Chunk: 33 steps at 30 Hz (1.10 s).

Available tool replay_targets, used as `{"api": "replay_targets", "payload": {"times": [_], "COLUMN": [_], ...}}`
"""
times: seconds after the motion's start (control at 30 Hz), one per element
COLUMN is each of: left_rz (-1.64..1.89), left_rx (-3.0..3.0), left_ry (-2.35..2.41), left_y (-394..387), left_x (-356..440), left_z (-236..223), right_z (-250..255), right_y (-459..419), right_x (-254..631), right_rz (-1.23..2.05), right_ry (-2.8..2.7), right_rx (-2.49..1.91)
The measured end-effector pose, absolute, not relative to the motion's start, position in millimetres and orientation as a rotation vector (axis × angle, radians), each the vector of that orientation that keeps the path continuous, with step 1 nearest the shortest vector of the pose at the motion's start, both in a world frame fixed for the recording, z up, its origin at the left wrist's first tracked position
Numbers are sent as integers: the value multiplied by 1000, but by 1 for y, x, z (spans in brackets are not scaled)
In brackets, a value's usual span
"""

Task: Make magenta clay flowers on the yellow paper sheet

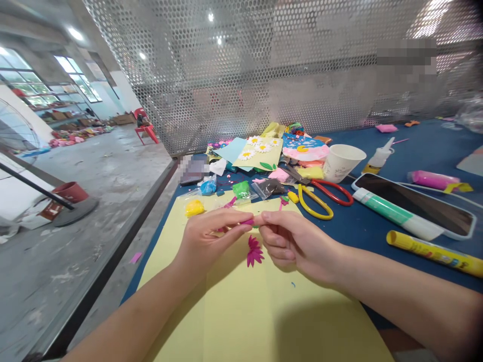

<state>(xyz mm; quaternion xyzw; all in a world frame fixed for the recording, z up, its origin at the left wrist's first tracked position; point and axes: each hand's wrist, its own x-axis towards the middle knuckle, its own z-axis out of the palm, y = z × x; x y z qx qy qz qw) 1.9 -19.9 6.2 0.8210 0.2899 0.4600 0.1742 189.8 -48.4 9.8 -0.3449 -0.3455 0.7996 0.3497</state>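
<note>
Between the thumb and fingers of my left hand (211,236) is a small piece of magenta clay (247,221). Close against it is my right hand (290,239), its thumb pressed to the index finger and the other fingers curled. Whether anything sits in that right pinch is hidden. Just below the fingertips, a magenta flower shape with pointed petals (254,251) lies on a large pale yellow sheet (241,311). More magenta bits show partly behind my left hand.
Beyond the hands are bagged yellow clay (194,207), green clay (241,189), yellow-and-red-handled scissors (317,201), a daisy card (260,151) and a paper cup (342,163). To the right lie a phone (418,198), a white-green tube (396,213) and a yellow glue stick (433,253). Perforated metal (245,75) stands behind.
</note>
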Motion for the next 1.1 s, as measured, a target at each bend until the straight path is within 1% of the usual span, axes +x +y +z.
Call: {"api": "replay_targets", "payload": {"times": [0.3,0.63,0.8,0.9,1.03,1.1], "left_rz": [1245,1322,1381,1386,1290,1253], "left_rx": [2270,2334,2233,2100,2210,2316], "left_ry": [862,724,833,958,966,905], "left_y": [-19,-20,-16,-10,-1,2], "left_x": [-1,3,0,-2,-6,-8], "left_z": [2,6,6,2,-6,-9], "right_z": [12,11,6,4,27,45], "right_y": [-49,-52,-49,-48,-67,-81], "right_x": [189,190,191,190,176,165], "right_rz": [2086,2078,2023,1796,1268,1193], "right_ry": [-866,-983,-999,-1149,-1456,-1588], "right_rx": [-895,-848,-862,-929,-905,-845]}}
